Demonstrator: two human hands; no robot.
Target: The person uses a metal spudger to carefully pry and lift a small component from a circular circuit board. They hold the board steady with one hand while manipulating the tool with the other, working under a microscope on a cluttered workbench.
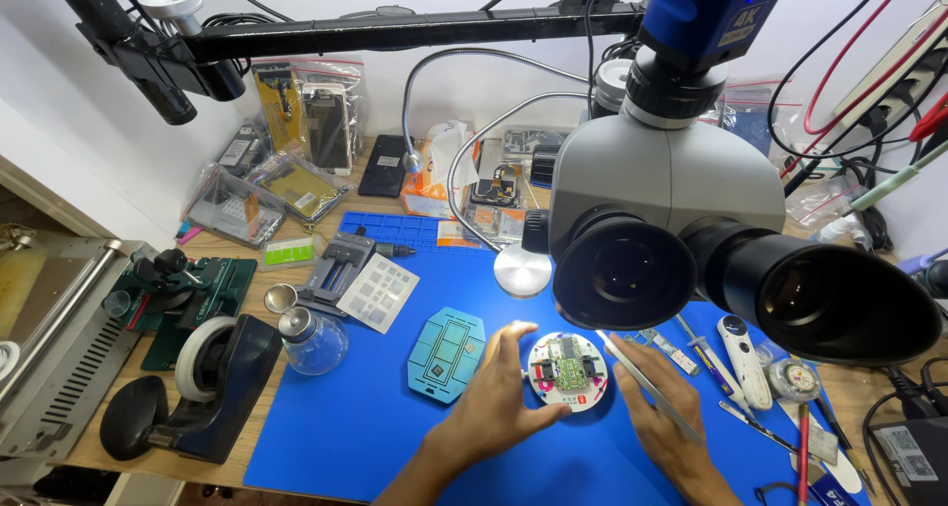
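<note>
Two hands: both low at the front of the blue mat (375, 427), working under the microscope.
Head view, left hand (499, 397): fingers curled loosely round the left rim of the round white fixture (566, 373), thumb towards its near edge; it looks like a steadying hold, not a lift.
Round white fixture: flat on the mat, just below the eyepieces, with a small green circuit board (570, 373) clamped at its centre.
Right hand (660, 417): closed on metal tweezers (642, 388), pinched low on the shaft, tip angled up-left to the fixture's right edge (whether the tip touches, I cannot tell).
Why so held: one hand braces the work, it seems, so the fine tool can come in from the other side.
Microscope (681, 220): grey head and two black eyepieces (622, 269) crowd in above the right hand, hiding the mat behind.
Left of the fixture: teal stencil plate (446, 353), just beside the left hand.
Further left: glass bottle (314, 340), black tape dispenser (197, 388).
Right side: spare tweezers and probes (736, 368) in a row, close to the right wrist.
Back of the bench: bagged phone parts (296, 121), gooseneck lamps (444, 101).
</note>
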